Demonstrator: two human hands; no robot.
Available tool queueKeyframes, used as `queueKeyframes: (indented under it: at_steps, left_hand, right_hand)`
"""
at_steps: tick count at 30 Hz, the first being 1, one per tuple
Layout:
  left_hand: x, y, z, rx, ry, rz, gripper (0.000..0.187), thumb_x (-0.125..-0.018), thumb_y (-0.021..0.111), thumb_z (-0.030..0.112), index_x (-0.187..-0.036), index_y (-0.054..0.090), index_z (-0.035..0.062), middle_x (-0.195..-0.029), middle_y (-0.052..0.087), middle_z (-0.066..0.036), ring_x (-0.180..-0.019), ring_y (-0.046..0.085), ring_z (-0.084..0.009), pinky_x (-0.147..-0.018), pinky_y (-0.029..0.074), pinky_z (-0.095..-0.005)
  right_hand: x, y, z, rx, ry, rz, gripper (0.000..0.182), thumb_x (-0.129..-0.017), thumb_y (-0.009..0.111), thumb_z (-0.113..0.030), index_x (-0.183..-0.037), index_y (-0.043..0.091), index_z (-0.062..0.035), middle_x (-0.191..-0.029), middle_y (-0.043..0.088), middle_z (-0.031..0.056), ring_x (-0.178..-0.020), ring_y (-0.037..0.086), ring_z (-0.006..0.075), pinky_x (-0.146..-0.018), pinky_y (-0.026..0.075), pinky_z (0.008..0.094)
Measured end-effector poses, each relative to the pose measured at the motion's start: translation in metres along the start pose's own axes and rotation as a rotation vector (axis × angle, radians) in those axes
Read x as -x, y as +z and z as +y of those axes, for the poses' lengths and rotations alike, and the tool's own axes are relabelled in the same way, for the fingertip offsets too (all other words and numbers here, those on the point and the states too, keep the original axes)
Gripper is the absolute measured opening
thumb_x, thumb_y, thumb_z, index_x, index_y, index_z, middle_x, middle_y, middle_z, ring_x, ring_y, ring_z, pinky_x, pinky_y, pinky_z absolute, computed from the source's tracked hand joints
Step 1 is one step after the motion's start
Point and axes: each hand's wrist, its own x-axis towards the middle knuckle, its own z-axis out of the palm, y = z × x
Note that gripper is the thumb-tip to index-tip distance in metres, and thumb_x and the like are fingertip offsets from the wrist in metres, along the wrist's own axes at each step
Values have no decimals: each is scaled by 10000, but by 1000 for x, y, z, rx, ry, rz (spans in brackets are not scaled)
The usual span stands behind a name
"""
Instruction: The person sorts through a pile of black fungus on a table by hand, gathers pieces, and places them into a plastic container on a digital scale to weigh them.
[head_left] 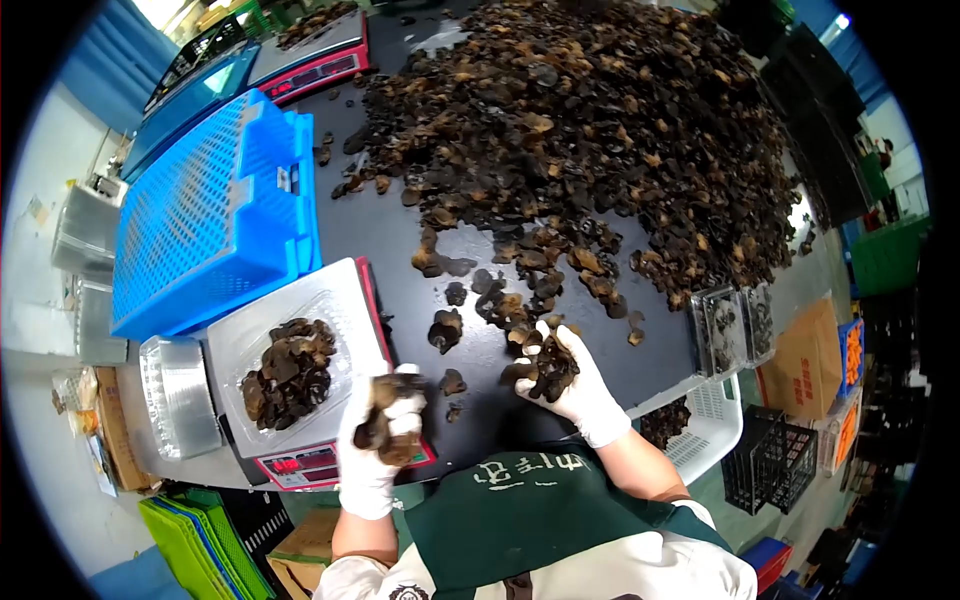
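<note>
My left hand point(370, 462), in a white glove, is closed around a few pieces of wood ear mushroom point(383, 412); it is blurred. It hovers at the front right edge of a red-sided weighing scale point(300, 468). On the scale's pan, a clear plastic tray point(340, 345) holds a heap of dark wood ear mushrooms point(290, 375). My right hand point(585, 395), also gloved, curls its fingers around more wood ear mushrooms point(552, 370) just above the dark tabletop point(400, 310). Loose pieces lie between my hands and beyond them.
A large pile of wood ear mushrooms point(580, 120) covers the far table. Blue crates point(215, 210) stand at left, beside stacked clear trays point(180, 395). Another scale point(310, 70) is behind. Filled clear boxes point(720, 330) sit at the right edge, above a white basket point(715, 430).
</note>
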Motion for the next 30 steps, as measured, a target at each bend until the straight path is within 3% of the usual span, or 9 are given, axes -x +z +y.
queueKeyframes:
  at_steps: [5, 6, 9, 14, 18, 22, 24, 26, 30]
  left_hand:
    - [42, -2, 101, -437, 606, -239, 405, -987, 528, 345, -1292, 529, 80, -1224, 573, -86, -617, 417, -108, -479, 345, -212]
    - [38, -2, 114, -661, 941, 128, 305, -987, 541, 252, -1236, 554, 76, -1098, 617, -89, -655, 546, -115, -574, 457, -201]
    - [29, 2, 145, -1352, 1210, 502, 152, -908, 590, 37, -1047, 652, 33, -988, 648, -49, -856, 598, -136, -727, 479, -230]
    - [0, -26, 141, -1762, 1179, 357, 179, -824, 640, 5, -1002, 640, 23, -990, 623, -83, -926, 606, -197, -837, 477, -301]
    - [-3, -20, 131, -1659, 1073, 291, 193, -831, 656, 29, -1023, 642, 23, -988, 628, -99, -942, 621, -220, -843, 485, -313]
    - [0, -15, 131, -1717, 1109, 281, 257, -807, 686, 64, -1059, 642, 42, -1075, 610, -130, -993, 605, -270, -866, 483, -345]
    - [5, -10, 133, -1985, 1238, 376, 320, -796, 690, 85, -1111, 642, 61, -1116, 605, -127, -1025, 582, -280, -907, 463, -365]
    - [9, -9, 137, -2204, 1065, 380, 324, -808, 674, 159, -1126, 652, 100, -1165, 606, -114, -1076, 520, -300, -984, 394, -406]
    - [18, -3, 146, -2103, 1027, 266, 353, -839, 625, 149, -1188, 620, 95, -1174, 610, -99, -1100, 483, -296, -994, 382, -394]
  right_hand:
    - [-24, 0, 8, 160, 93, -119, 278, -960, 545, -309, -1176, 595, -142, -1016, 632, 67, -884, 601, 241, -678, 490, 376]
    - [-27, 9, 13, 216, 104, -132, 287, -961, 544, -303, -1185, 591, -130, -1019, 630, 64, -884, 599, 233, -679, 489, 368]
    - [-44, 40, 29, 345, 174, -190, 323, -951, 565, -255, -1217, 579, -73, -1025, 624, 64, -879, 586, 177, -688, 489, 332]
    - [-63, 123, 78, 965, 21, -248, 298, -913, 646, -217, -1071, 631, 34, -914, 665, 49, -770, 598, 108, -683, 488, 261]
    - [-91, 143, 119, 1626, -500, -528, 213, -859, 700, -184, -1010, 667, -36, -885, 652, 22, -722, 579, 67, -740, 481, 234]
    - [-134, 139, 137, 2172, -1054, -876, 364, -686, 766, -216, -1023, 654, -135, -915, 620, 40, -1017, 522, 273, -928, 404, 394]
    - [-138, 134, 146, 2223, -1053, -844, 365, -695, 770, -266, -1029, 653, -177, -966, 619, 6, -1073, 487, 261, -965, 349, 408]
    - [-133, 139, 141, 2193, -1123, -868, 333, -709, 770, -259, -1014, 662, -182, -953, 630, -10, -1057, 502, 259, -975, 326, 439]
    - [-121, 151, 127, 1971, -1058, -771, 207, -751, 752, -95, -945, 687, -129, -916, 648, 4, -1049, 548, 216, -1003, 369, 383]
